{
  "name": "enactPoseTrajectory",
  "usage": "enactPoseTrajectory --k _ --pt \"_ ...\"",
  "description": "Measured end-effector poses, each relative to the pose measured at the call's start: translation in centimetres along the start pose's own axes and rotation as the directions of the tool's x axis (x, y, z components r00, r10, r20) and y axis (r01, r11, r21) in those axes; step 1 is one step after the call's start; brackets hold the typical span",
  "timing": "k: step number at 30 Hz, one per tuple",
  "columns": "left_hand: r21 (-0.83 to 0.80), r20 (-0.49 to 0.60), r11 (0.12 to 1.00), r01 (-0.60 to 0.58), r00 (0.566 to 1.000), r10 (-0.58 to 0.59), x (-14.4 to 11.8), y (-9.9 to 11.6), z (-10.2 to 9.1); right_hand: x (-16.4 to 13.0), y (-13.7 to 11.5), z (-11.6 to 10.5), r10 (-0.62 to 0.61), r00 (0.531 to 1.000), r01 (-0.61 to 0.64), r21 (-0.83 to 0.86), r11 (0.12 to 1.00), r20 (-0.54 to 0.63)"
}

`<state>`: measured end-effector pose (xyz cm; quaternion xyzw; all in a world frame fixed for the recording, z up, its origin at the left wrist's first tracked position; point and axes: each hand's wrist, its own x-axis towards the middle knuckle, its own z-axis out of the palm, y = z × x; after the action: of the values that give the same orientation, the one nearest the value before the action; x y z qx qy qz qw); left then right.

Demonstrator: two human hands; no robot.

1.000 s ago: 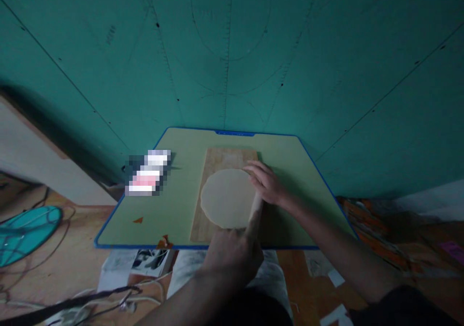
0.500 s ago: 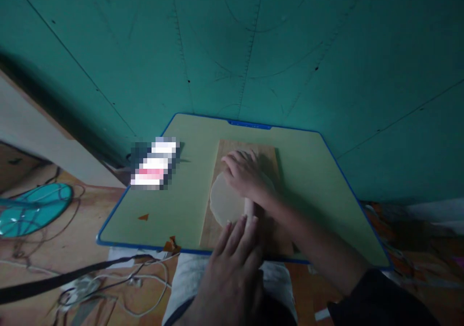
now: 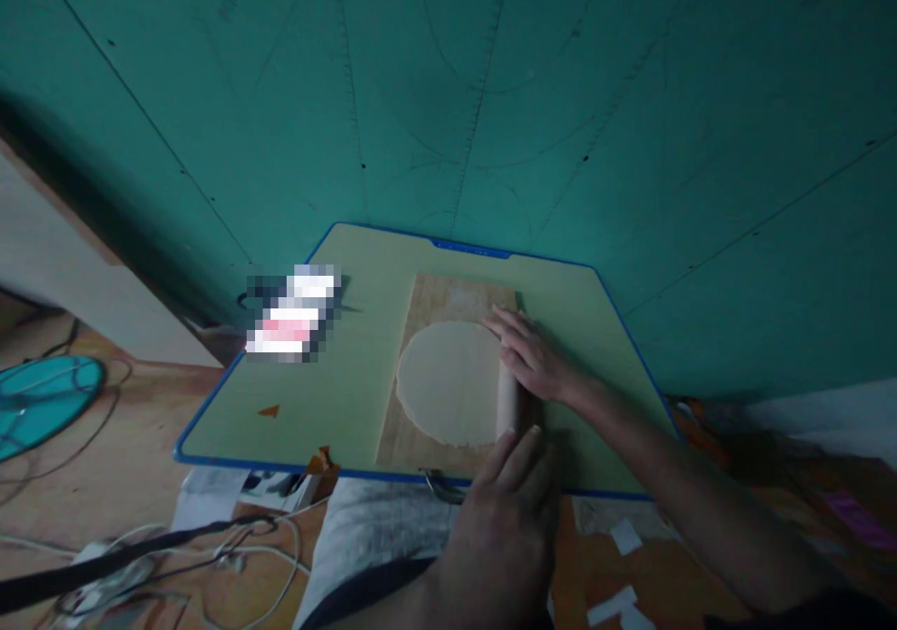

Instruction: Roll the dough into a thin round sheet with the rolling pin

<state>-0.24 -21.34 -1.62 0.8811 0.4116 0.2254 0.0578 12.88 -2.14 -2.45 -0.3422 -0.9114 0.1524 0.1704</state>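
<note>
A pale rolling pin (image 3: 507, 404) lies across the right edge of a thin, round sheet of dough (image 3: 448, 382). The dough rests on a wooden board (image 3: 406, 434). At the pin's near end is my left hand (image 3: 511, 499), its fingers bent over it. My right hand (image 3: 529, 354) grips the far end, fingers reaching forward past the dough's upper right edge. Both ends of the pin are covered by my hands; only its middle shows.
The board sits on a pale green folding table (image 3: 350, 368) with a blue rim. A pixelated phone-like object (image 3: 294, 317) stands at left. Orange scraps (image 3: 268, 411) lie near the front edge. A green wall (image 3: 448, 97) rises behind; cables (image 3: 280, 555) cross the floor.
Both hands and the rolling pin have moved right, from over the dough's middle to its right edge. More of the dough sheet shows. The view has shifted slightly.
</note>
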Motion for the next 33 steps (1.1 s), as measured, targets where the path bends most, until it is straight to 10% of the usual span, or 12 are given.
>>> enactPoseTrajectory --k 11,20,28,33 --pt "0.138 -0.121 0.932 0.334 0.940 -0.319 -7.4 -3.5 -3.7 10.7 -10.4 5.4 0.013 0.998 -0.023 -0.166 0.986 -0.060" --pt "-0.023 -0.178 0.961 0.277 0.944 -0.276 -6.0 -3.5 0.7 4.6 -3.2 2.1 0.217 0.886 -0.150 0.191 0.970 -0.409" --pt "-0.185 -0.324 0.885 0.428 0.823 -0.466 -8.6 -7.3 -2.7 1.6 -4.5 -0.8 0.504 0.862 -0.505 -0.153 0.849 -0.052" --pt "-0.178 -0.420 0.840 0.513 0.732 -0.537 -10.0 -9.8 -4.1 3.2 -6.1 -1.2 0.647 0.761 -0.632 -0.173 0.755 0.047"
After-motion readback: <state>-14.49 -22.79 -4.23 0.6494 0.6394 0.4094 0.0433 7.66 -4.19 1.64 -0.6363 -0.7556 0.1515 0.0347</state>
